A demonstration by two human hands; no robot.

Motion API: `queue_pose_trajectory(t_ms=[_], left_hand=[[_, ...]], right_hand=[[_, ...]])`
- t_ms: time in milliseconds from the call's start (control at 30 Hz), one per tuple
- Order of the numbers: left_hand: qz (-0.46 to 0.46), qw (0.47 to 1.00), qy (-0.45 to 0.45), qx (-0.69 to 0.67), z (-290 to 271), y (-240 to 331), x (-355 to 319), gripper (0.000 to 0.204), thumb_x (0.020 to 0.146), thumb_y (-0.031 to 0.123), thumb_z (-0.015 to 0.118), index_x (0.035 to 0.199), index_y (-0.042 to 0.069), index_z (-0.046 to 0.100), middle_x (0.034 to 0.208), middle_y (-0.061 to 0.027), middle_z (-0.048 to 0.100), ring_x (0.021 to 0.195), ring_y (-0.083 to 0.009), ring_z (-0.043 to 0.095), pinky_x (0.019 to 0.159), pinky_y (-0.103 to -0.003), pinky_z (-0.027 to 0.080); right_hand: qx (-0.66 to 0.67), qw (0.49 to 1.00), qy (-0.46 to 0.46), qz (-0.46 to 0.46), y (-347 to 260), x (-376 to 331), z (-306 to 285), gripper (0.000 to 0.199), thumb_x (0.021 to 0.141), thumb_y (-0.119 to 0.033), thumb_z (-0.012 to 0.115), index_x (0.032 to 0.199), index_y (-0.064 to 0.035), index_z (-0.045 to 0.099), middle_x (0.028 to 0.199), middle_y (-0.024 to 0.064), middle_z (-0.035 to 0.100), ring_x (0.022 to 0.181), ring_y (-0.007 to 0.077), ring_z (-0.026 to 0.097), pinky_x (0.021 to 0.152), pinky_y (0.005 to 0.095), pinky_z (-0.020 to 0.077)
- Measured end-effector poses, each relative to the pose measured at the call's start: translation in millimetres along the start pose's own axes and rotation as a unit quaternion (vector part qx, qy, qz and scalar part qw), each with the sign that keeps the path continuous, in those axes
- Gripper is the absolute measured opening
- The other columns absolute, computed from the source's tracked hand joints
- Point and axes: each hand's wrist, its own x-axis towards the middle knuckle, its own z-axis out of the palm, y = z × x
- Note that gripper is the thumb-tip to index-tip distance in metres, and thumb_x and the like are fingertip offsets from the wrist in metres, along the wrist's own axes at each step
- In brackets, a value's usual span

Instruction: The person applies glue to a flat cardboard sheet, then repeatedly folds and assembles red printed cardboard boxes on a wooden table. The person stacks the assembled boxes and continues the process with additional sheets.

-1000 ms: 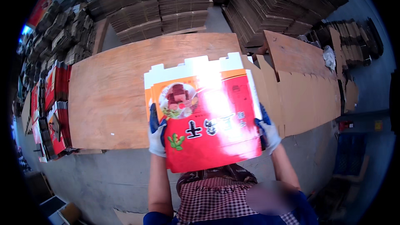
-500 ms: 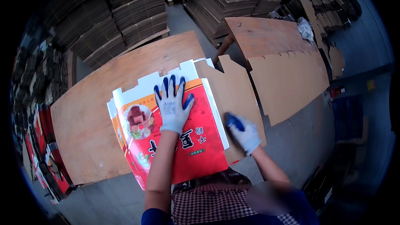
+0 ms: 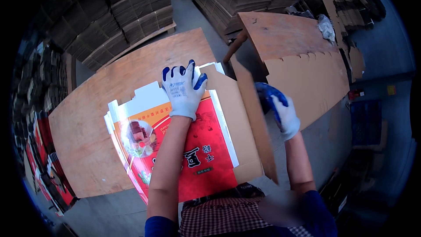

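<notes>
A red and orange printed cardboard sheet (image 3: 206, 136) with white tabs lies in front of me, over a plain brown cardboard panel (image 3: 239, 118). My left hand (image 3: 182, 90), in a white glove with blue-coated fingers, rests on the sheet's far part; its fingers are apart and bent down at the tabs, thumb out to the side. Along the panel's right side a brown flap (image 3: 254, 114) stands up steeply. Just right of this flap is my right hand (image 3: 283, 109), gloved alike, its fingers apart and its blue palm side toward the flap. Whether its fingertips touch the flap is unclear.
Under the sheet is a wooden table (image 3: 92, 140). A second wooden table (image 3: 285, 37) at the right carries a brown cardboard sheet (image 3: 307, 83) and a crumpled plastic bag (image 3: 325, 30). Cardboard stacks (image 3: 140, 13) stand behind; printed cardboard (image 3: 59, 180) is piled at the left.
The brown panel's right part has risen from flat to a steep flap. My right hand has moved up, away from me and rightward. My left hand has shifted slightly farther away, fingers now bent.
</notes>
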Motion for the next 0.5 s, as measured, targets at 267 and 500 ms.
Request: queue_pose_trajectory(t_ms=[267,500], left_hand=[[-0.038,0.996,0.059,-0.061,22.5,-24.6,-2.0,0.044,0.078,0.016,0.072,0.121,0.025,0.072,0.104,-0.0058,0.064,0.106,-0.0283,0.056,0.099,-0.045,0.039],[-0.069,0.995,0.023,-0.062,25.1,-28.1,0.5,0.037,0.079,0.019,0.074,0.116,0.024,0.074,0.104,-0.0083,0.063,0.106,-0.0295,0.056,0.097,-0.045,0.040]], right_hand=[[-0.314,0.914,-0.073,-0.248,21.1,65.9,89.0,0.049,0.098,-0.029,0.059,0.143,-0.0116,0.054,0.150,0.0143,0.049,0.143,0.0362,0.039,0.120,0.0490,0.0258],[-0.468,0.836,-0.075,-0.277,47.8,82.7,107.4,0.044,0.094,-0.028,0.063,0.137,-0.0167,0.062,0.149,0.0097,0.050,0.147,0.0349,0.032,0.120,0.0507,0.0234]])
